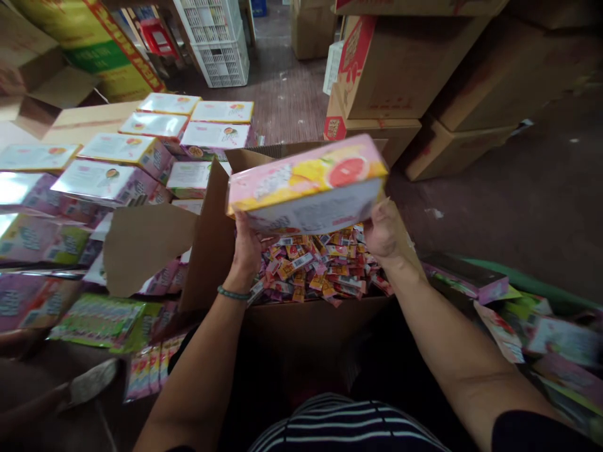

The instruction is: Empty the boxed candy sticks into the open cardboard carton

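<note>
Above the sachet-filled carton (306, 320), left hand (247, 242) and right hand (384, 232) grip a pink grapefruit-printed box (306, 182), lettering blurred.

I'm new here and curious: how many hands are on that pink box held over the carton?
2: the left hand under the pink box at its left end, the right hand at its right end. No other hand shows.

Dim indoor light, brightest toward the upper middle. Glare whitens the glossy pink cardboard boxes (108, 179) at left. The raised pink-and-yellow carton (306, 182) is motion-blurred, and the frame edges smear.
</note>
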Demonstrator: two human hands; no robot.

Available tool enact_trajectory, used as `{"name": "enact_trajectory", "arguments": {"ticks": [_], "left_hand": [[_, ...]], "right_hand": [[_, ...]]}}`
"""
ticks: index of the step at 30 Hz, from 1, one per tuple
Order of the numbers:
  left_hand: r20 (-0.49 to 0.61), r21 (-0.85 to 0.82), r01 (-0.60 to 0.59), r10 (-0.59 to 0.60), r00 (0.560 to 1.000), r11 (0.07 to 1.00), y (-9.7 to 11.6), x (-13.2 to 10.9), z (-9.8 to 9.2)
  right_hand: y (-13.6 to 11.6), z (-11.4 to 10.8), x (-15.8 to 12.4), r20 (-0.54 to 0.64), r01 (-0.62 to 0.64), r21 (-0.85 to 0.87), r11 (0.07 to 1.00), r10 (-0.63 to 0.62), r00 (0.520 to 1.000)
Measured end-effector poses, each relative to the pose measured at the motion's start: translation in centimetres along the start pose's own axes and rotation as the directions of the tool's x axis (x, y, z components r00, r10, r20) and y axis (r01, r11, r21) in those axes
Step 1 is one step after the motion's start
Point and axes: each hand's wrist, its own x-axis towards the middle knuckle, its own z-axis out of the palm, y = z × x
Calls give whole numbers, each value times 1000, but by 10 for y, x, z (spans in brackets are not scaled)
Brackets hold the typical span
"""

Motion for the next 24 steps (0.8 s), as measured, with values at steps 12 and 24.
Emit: {"name": "enact_trajectory", "arguments": {"ticks": [12,24], "left_hand": [[-180,-57,333,-338,924,941,-2,7,7],[8,-222,338,-345,938,914,12,-15,16]], "right_hand": [[-49,4,-2,308,370,-299,880,-278,910],[-41,0,-23,77,343,-421,840,-343,936]]}}
